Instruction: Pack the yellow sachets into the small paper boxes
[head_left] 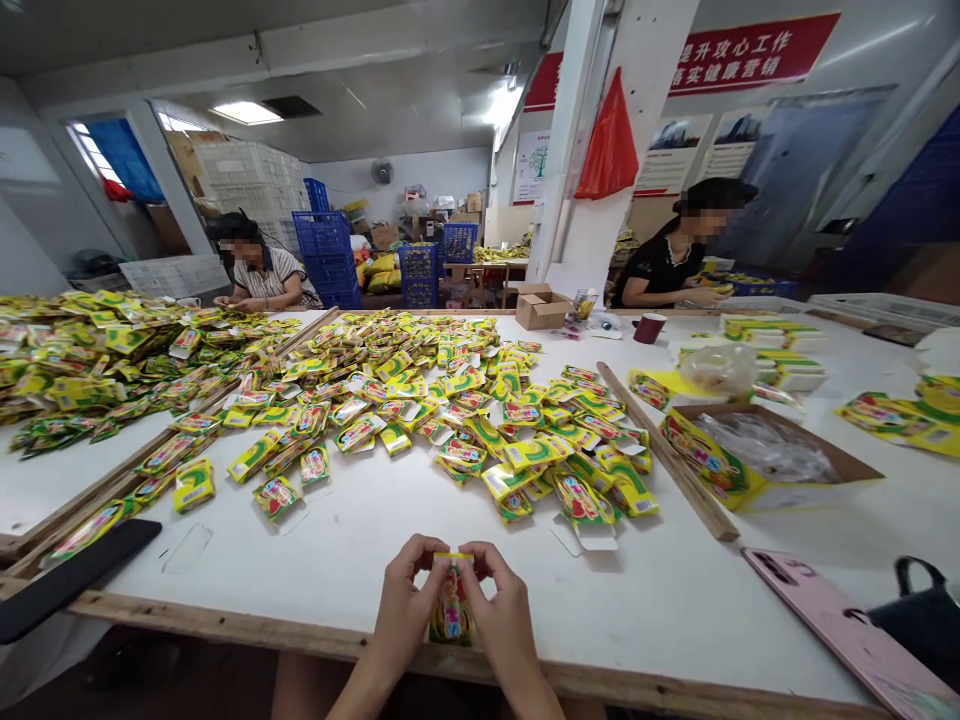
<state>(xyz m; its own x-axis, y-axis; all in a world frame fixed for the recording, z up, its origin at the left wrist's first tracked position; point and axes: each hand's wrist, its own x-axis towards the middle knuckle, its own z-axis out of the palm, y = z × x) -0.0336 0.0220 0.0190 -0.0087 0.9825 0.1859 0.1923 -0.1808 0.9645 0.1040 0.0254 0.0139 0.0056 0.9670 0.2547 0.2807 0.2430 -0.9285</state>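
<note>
Between my hands, at the near edge of the white table (300, 570), a small yellow and green printed carton (452, 615) stands with its top end pinched. My left hand (409, 590) grips the top from the left side, thumb on the front. From the right, my right hand (496, 595) does the same, its thumb close to the other one. Beyond them spreads a heap of similar small cartons (457, 390), some with white end flaps sticking out. One carton with an open flap (585, 500) lies nearest, ahead and to the right.
Wooden strips (667, 450) divide the table. At right are a yellow display box (720, 470) with clear plastic inside and a pink phone (840, 630). A black phone (82, 575) lies left, beside another heap (97, 350). Two people (262, 270) sit across the table.
</note>
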